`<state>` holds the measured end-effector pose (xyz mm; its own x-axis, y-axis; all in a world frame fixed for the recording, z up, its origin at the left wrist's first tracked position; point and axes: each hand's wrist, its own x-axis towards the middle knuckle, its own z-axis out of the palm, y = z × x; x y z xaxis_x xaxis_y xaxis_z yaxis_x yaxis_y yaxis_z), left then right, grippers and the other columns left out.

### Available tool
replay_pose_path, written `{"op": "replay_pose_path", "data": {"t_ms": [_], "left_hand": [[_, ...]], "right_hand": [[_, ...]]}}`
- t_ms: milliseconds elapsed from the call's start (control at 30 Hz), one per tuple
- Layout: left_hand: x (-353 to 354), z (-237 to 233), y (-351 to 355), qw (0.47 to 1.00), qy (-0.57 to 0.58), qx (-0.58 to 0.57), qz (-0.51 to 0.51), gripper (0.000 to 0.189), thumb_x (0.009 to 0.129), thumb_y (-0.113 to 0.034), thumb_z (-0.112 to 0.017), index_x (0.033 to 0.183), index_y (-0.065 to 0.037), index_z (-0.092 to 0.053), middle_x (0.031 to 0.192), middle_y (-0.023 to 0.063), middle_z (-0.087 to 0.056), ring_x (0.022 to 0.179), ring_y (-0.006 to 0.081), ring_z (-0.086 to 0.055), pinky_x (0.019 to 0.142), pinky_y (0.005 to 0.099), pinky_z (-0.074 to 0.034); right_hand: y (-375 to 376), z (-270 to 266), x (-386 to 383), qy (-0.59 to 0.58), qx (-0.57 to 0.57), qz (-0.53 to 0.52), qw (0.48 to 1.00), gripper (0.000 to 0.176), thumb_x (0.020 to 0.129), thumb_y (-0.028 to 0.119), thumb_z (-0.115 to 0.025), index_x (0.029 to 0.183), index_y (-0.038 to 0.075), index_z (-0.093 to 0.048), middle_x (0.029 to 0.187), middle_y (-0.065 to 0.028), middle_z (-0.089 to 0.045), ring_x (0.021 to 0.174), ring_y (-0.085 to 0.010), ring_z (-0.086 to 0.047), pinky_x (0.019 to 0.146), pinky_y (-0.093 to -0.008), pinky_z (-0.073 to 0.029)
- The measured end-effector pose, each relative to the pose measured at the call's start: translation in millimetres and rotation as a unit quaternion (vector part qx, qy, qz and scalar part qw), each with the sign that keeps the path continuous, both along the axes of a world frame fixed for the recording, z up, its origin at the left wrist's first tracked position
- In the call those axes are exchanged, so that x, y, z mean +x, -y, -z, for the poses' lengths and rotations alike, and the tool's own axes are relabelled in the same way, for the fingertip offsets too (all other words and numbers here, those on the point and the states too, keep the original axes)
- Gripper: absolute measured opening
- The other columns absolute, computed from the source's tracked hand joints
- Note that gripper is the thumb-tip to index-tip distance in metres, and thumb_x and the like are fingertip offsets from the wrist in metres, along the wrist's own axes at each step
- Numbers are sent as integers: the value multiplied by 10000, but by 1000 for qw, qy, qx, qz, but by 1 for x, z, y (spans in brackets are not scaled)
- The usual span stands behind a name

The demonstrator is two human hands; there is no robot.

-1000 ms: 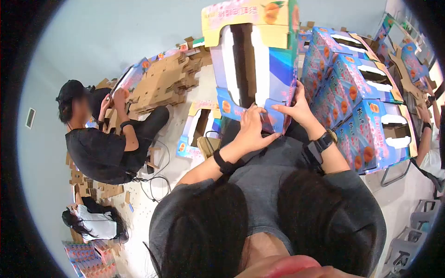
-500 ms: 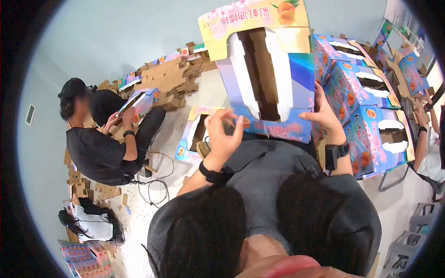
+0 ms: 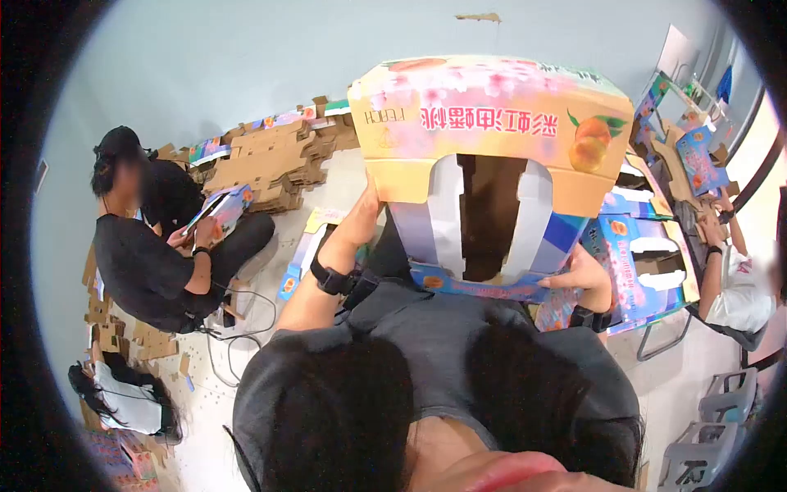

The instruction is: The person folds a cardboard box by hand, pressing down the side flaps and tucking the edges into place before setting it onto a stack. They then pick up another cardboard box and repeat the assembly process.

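Held box [image 3: 492,115] is sitting upper center, left hand [image 3: 368,215] bracing its left side, right hand [image 3: 580,272] gripping its lower right. Stacked boxes [image 3: 625,275] are standing right of center, partly behind it. Floor box [image 3: 305,250] is resting left of center, partly behind the left forearm. Cardboard pile [image 3: 258,164] is lying upper left on the floor [image 3: 201,410], near the wall [image 3: 246,66]. Nearer person [image 3: 156,254] is sitting left, below the pile; farther person [image 3: 127,398] is occupying lower left. Stools [image 3: 703,443] are standing lower right.
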<state>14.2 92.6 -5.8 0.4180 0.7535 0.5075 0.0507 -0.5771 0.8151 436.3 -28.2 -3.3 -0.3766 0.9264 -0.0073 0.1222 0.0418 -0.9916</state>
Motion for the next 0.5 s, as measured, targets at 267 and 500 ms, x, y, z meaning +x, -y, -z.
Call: {"op": "replay_pose_path", "data": {"t_ms": [267, 500], "left_hand": [[41, -29, 3, 980, 138, -90, 113, 992, 827, -683, -605, 1466, 17, -313, 1415, 115, -454, 1305, 199, -411, 1086, 347, -330], [68, -54, 52, 978, 165, -77, 98, 1044, 783, -601, -701, 1476, 22, -232, 1450, 138, -365, 1347, 228, -352, 1109, 388, -298]], "right_hand": [[2, 3, 23, 55, 152, -20, 987, 1387, 602, 313, -925, 1552, 49, 49, 1594, -116, -78, 1463, -225, -86, 1174, -358, -114], [13, -10, -8, -277, 324, 216, 878, 1126, 664, 442, -853, 1510, 36, -231, 1500, -113, -325, 1364, -272, -355, 1099, -414, -326]]}}
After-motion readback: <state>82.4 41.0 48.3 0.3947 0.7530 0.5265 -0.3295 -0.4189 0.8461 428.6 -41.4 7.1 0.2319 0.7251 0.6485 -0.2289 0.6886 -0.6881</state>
